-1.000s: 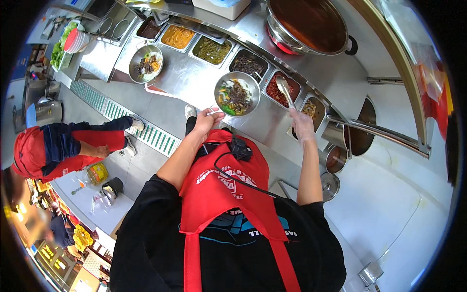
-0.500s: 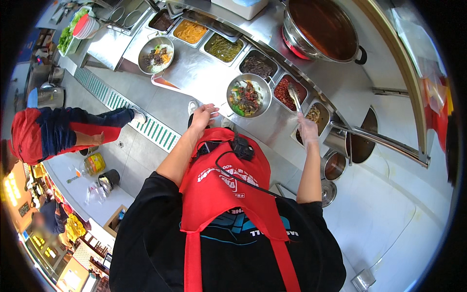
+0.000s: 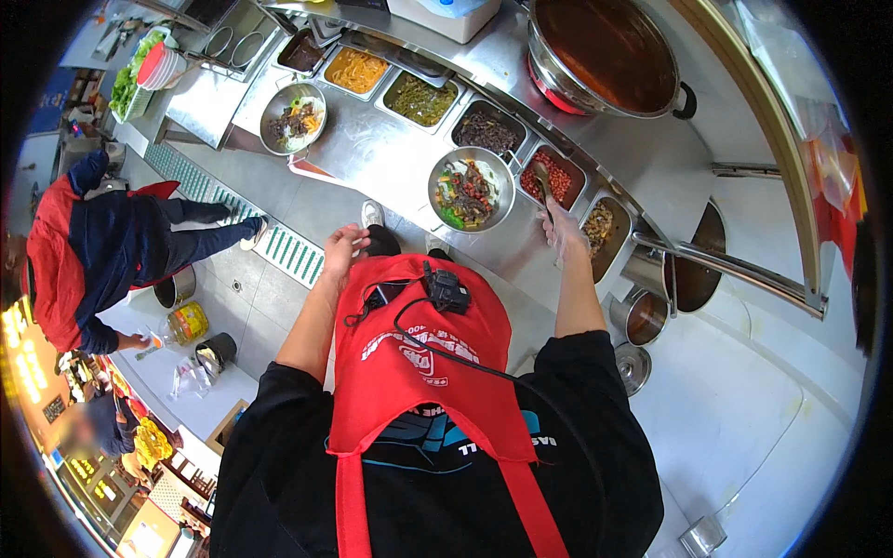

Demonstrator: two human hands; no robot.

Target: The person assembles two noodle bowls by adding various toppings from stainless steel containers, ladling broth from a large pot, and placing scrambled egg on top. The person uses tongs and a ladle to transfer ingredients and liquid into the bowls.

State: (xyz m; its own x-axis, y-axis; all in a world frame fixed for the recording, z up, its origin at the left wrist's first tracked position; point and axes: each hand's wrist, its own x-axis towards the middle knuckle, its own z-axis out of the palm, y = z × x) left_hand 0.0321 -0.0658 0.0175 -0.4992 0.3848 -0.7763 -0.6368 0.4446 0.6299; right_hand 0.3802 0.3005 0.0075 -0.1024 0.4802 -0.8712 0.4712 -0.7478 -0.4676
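My right hand, in a clear plastic glove, grips the handle of a metal spoon. The spoon's head rests in a steel tray of red peanuts. Just left of that tray stands a two-handled metal bowl with noodles, greens and dark meaty topping. My bare left hand hovers short of the counter edge, fingers loosely bent and apart, with nothing in it. Farther left on the counter is a second metal bowl with similar food.
Topping trays line the counter: chopped greens, orange strips, dark shreds and a brownish mix. A large pot of red-brown broth stands on the raised shelf. Another person in red and navy is at the left.
My right hand has drawn nearer with the spoon, its head still at the peanuts. My left hand has moved left, away from the near bowl. The other person has turned and straightened.
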